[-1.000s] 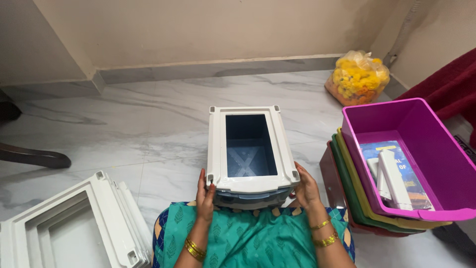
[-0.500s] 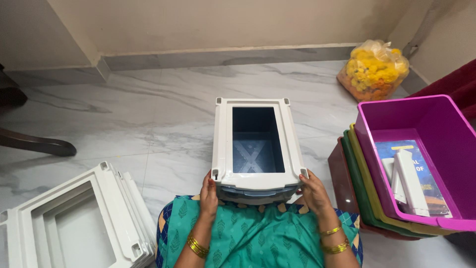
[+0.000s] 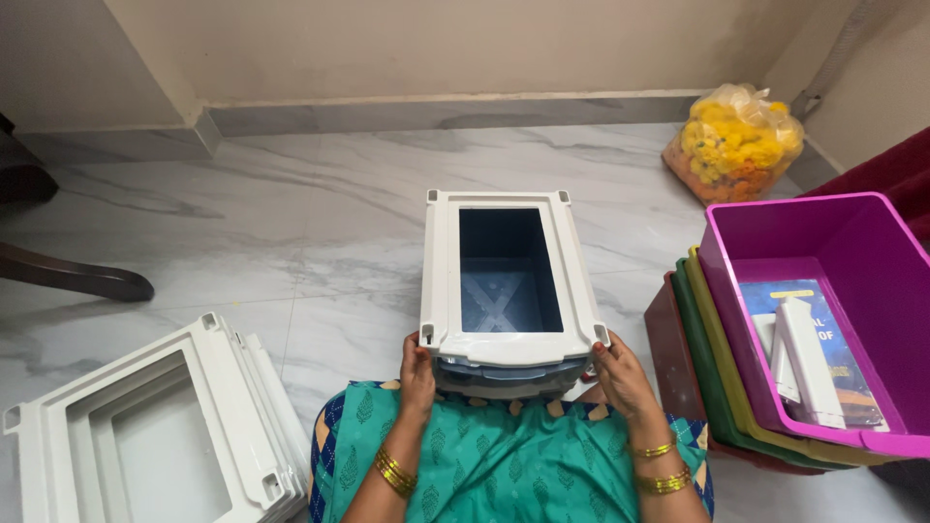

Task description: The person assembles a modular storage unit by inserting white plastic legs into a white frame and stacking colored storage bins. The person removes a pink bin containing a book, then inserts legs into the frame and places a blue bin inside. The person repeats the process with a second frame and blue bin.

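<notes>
A white plastic frame (image 3: 440, 281) with a blue-grey drawer (image 3: 508, 281) inside it stands on the marble floor in front of my lap. My left hand (image 3: 417, 376) grips its near left corner and my right hand (image 3: 620, 376) grips its near right corner. The drawer's inside holds nothing and shows a moulded cross on its bottom. Both wrists wear gold bangles.
A stack of white frames (image 3: 155, 436) lies at the lower left. At the right, a magenta bin (image 3: 872, 242) holding a booklet and white pieces is nested in several coloured bins. A bag of yellow flowers (image 3: 738, 140) sits by the wall. A dark curved furniture leg (image 3: 77, 276) is at the left.
The view has shifted slightly, so the frame and drawer appear a little further right and higher. Both hands keep their grip on the near corners.
</notes>
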